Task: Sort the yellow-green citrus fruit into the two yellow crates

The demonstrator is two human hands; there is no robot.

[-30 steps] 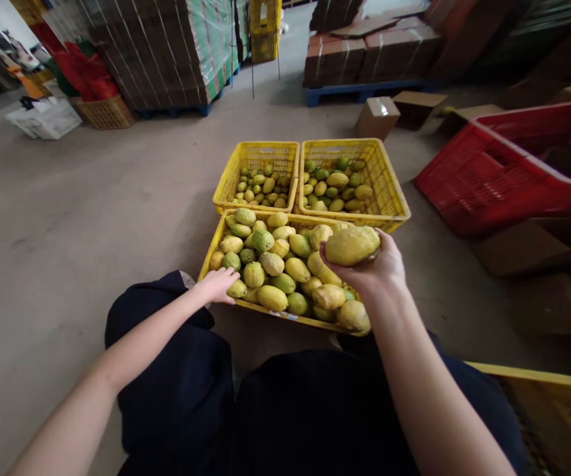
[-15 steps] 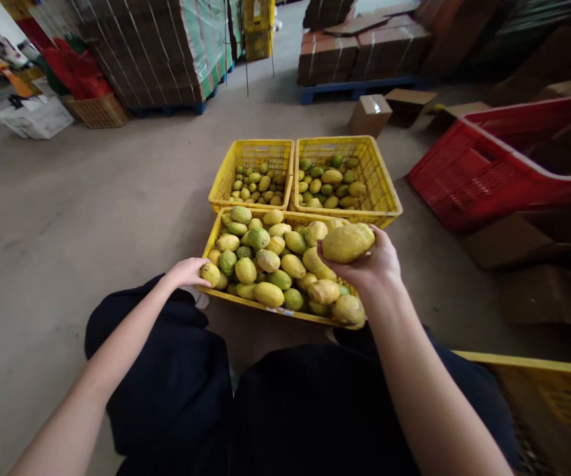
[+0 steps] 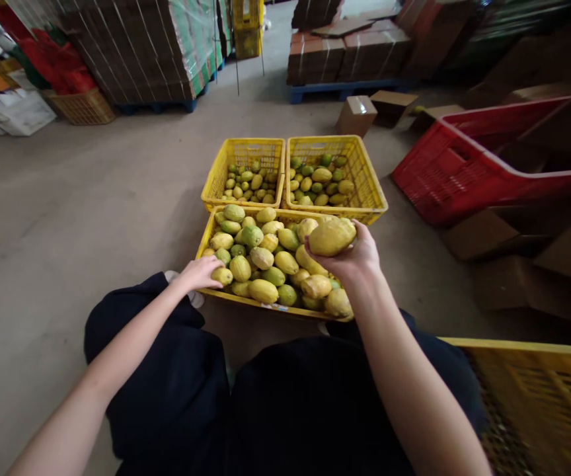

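A large, bumpy yellow oval fruit (image 3: 332, 237) rests in my right hand (image 3: 357, 258), held above the right side of the front yellow crate (image 3: 238, 297). The palm faces up and the fingers curl round the fruit. My left hand (image 3: 201, 272) reaches over the crate's left front corner, its fingers closed on a smaller yellow fruit (image 3: 223, 276); part of that fruit is hidden. Yellow and green oval fruits (image 3: 262, 258) of the same sort, some ribbed, fill the front crate.
Behind stand two yellow crates (image 3: 210, 188) (image 3: 377, 198), partly filled with smaller fruits. A red crate (image 3: 429, 178) and cardboard boxes (image 3: 484, 231) lie to the right. Another yellow crate (image 3: 543, 349) is beside my right leg. Stacked cartons on a blue pallet (image 3: 298, 94) stand farther back.
My left hand has moved right and inward over the crate, carrying the smaller fruit. My right hand still holds the large fruit at much the same place. The whole view has shifted slightly.
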